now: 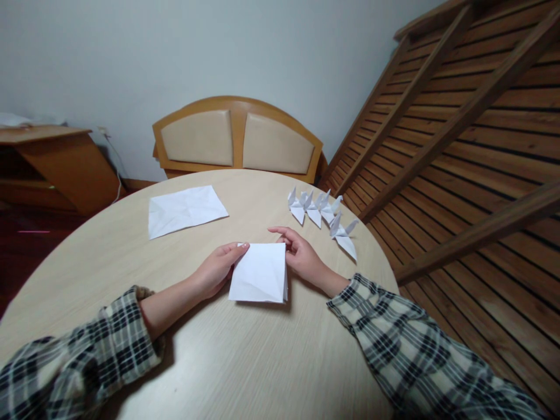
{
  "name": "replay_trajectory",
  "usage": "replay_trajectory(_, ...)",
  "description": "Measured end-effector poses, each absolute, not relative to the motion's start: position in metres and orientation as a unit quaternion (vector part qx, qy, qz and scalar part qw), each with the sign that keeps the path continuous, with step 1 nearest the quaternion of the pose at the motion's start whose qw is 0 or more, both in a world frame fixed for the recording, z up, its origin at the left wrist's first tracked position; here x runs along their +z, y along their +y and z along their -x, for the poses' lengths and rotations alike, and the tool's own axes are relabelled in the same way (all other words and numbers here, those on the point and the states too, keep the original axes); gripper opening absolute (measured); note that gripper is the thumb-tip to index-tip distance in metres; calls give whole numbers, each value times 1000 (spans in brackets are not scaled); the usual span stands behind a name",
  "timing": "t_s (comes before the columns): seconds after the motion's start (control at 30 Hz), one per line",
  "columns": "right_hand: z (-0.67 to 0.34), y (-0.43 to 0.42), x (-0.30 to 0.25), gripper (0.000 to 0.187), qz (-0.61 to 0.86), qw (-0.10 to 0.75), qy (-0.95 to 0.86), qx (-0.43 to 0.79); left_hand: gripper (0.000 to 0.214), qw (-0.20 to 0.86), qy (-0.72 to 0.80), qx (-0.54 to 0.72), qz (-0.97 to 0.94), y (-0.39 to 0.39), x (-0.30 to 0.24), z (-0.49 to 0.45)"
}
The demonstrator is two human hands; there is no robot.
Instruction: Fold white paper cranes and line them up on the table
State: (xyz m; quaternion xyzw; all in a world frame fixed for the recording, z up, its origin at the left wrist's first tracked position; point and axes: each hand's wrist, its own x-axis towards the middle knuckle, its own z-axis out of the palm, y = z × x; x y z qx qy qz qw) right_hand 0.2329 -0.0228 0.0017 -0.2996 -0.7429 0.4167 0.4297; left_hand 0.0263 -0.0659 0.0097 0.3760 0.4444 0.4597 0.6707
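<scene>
A square of folded white paper (258,274) is held just over the table, its layers slightly parted at the lower right corner. My left hand (219,268) grips it by the upper left corner, thumb on top and fingers underneath. At the upper right edge is my right hand (300,254), its index finger stretched out and the other fingers loosely bent. Whether its thumb touches the paper I cannot tell. Beyond my right hand stand several white paper cranes (345,236), most of them clustered in a row.
A creased white sheet of paper (186,209) lies flat at the back left of the round wooden table (245,361). Behind the table stands a padded headboard (238,140) against the wall. Slatted wood (464,146) leans along the right, and a wooden desk (56,163) is at left.
</scene>
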Motion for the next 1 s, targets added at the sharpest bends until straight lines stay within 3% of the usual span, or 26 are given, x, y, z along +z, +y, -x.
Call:
replay_trajectory(0.57, -235, -32, 9, 44, 275, 360, -797, 399, 40, 438, 508, 480, -566, -60, 7, -17)
replay_trajectory(0.8, -235, -31, 10, 40, 308, 367, -799, 363, 40, 230, 507, 501, -662, -46, -4, -2)
replay_trajectory(1.0, -233, -27, 9, 37, 340, 376, -795, 332, 30, 88, 473, 413, -773, -54, -4, -2)
